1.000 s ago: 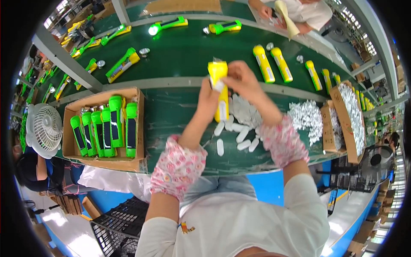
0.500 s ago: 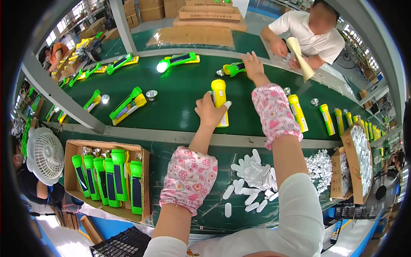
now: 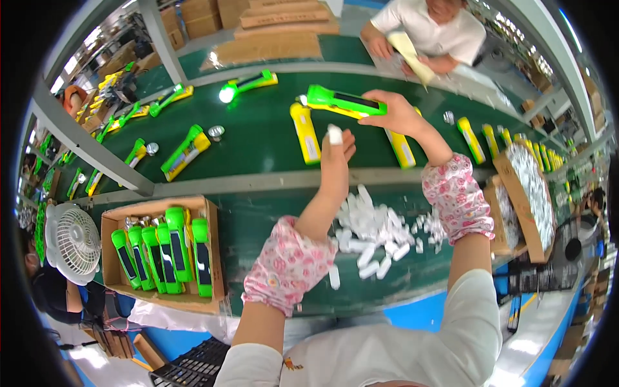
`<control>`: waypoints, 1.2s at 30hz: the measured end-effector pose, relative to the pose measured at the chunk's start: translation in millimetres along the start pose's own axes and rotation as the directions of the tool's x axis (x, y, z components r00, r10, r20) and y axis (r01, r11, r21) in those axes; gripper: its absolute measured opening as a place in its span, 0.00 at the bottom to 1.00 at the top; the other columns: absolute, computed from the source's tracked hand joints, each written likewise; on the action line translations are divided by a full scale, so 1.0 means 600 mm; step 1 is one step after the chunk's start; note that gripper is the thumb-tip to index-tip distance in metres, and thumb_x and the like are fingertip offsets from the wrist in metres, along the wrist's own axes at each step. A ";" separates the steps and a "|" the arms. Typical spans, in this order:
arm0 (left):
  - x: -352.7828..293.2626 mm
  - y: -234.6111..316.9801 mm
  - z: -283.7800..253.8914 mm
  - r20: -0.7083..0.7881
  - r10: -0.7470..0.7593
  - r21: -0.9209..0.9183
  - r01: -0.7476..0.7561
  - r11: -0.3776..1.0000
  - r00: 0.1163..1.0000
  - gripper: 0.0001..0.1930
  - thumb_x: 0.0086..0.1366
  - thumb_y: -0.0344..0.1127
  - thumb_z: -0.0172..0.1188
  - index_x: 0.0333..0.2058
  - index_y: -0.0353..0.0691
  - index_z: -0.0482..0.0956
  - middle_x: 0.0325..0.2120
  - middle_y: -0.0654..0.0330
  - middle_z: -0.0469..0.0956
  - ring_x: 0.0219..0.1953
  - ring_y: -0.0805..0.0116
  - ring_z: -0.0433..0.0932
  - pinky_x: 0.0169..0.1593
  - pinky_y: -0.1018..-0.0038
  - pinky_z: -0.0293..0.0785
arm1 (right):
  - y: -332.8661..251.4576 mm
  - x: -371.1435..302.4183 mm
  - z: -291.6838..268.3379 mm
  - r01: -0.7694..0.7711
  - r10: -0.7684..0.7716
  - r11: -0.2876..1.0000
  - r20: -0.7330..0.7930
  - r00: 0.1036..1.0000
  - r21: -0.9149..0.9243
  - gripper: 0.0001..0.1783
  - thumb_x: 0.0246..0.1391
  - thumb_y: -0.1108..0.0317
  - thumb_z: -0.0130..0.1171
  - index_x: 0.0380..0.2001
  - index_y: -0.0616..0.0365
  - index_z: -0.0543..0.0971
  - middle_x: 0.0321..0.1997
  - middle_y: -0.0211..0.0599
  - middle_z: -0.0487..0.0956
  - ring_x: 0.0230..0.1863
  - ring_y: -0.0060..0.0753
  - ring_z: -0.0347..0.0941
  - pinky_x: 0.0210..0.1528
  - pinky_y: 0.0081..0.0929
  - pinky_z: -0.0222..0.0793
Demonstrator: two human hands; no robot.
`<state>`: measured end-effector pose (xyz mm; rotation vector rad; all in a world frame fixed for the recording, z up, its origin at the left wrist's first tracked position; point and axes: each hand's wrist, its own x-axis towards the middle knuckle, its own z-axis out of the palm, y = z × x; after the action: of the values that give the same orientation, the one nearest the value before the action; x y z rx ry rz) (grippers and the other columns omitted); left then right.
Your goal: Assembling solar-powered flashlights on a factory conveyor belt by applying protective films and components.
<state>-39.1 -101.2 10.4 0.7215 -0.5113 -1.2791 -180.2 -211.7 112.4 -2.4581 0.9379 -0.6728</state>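
My right hand (image 3: 400,115) is closed around the dark-panelled end of a green and yellow flashlight (image 3: 342,101), held sideways over the green belt with its head to the left. Below it, my left hand (image 3: 338,149) is raised with fingers stretched and holds nothing; a white cover wraps its thumb. A yellow flashlight body (image 3: 306,135) lies on the belt just left of that hand, partly overlapped at its top by the held flashlight's head. Another yellow body (image 3: 401,149) lies beneath my right wrist, its upper part hidden.
Several green flashlights stand in a cardboard box (image 3: 216,258) at the left, beside a white fan (image 3: 72,242). White oval plastic pieces (image 3: 371,226) are heaped on the near table. More flashlights line the belt (image 3: 258,138). A person (image 3: 429,32) works across it.
My left hand has let go of the yellow flashlight body and moved off it to the right. My right hand has picked up the green and yellow flashlight. The head view has shifted.
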 end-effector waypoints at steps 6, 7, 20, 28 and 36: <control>-0.039 0.026 -0.017 0.204 -0.005 -0.343 0.077 0.936 0.979 0.21 0.72 0.52 0.44 0.53 0.43 0.67 0.48 0.61 0.72 0.51 0.66 0.72 0.54 0.67 0.69 | -0.127 -0.126 0.084 -0.068 0.070 0.997 -0.170 0.983 0.021 0.31 0.37 0.50 0.73 0.39 0.62 0.75 0.35 0.48 0.79 0.38 0.51 0.77 0.39 0.39 0.72; -0.061 0.020 -0.009 0.121 -0.031 -0.359 0.072 0.931 0.992 0.21 0.72 0.52 0.43 0.52 0.41 0.67 0.47 0.61 0.73 0.50 0.66 0.72 0.52 0.67 0.70 | -0.126 -0.150 0.099 -0.139 0.142 0.990 -0.156 0.978 0.027 0.32 0.38 0.51 0.72 0.40 0.62 0.74 0.35 0.51 0.78 0.38 0.53 0.76 0.38 0.41 0.72; -0.131 0.068 -0.131 0.168 -0.114 -0.396 0.173 0.902 0.979 0.22 0.67 0.46 0.55 0.56 0.44 0.66 0.51 0.52 0.74 0.55 0.53 0.74 0.59 0.51 0.69 | -0.063 -0.254 0.178 -0.307 0.293 0.947 -0.138 0.946 -0.096 0.13 0.48 0.59 0.62 0.28 0.59 0.78 0.31 0.46 0.78 0.35 0.50 0.76 0.37 0.43 0.71; -0.130 0.070 -0.102 0.386 -0.049 -0.476 0.245 0.845 0.921 0.28 0.72 0.57 0.35 0.61 0.46 0.59 0.56 0.56 0.68 0.57 0.49 0.69 0.59 0.43 0.64 | -0.025 -0.255 0.152 -0.326 0.327 0.928 0.025 0.945 0.177 0.12 0.44 0.67 0.67 0.29 0.63 0.78 0.27 0.41 0.77 0.27 0.33 0.75 0.31 0.32 0.69; -0.148 0.066 -0.108 0.485 -0.079 -0.400 0.301 0.866 0.871 0.28 0.68 0.50 0.52 0.63 0.48 0.57 0.56 0.59 0.68 0.60 0.62 0.66 0.63 0.56 0.62 | -0.226 -0.183 0.096 -0.068 0.105 0.782 -0.024 0.994 0.619 0.15 0.55 0.77 0.60 0.47 0.60 0.75 0.31 0.29 0.78 0.32 0.16 0.74 0.34 0.15 0.72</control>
<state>12.6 2.9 -0.7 0.0549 -0.4834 -1.7011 -152.2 -30.5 108.3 -1.8058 0.6948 -0.8609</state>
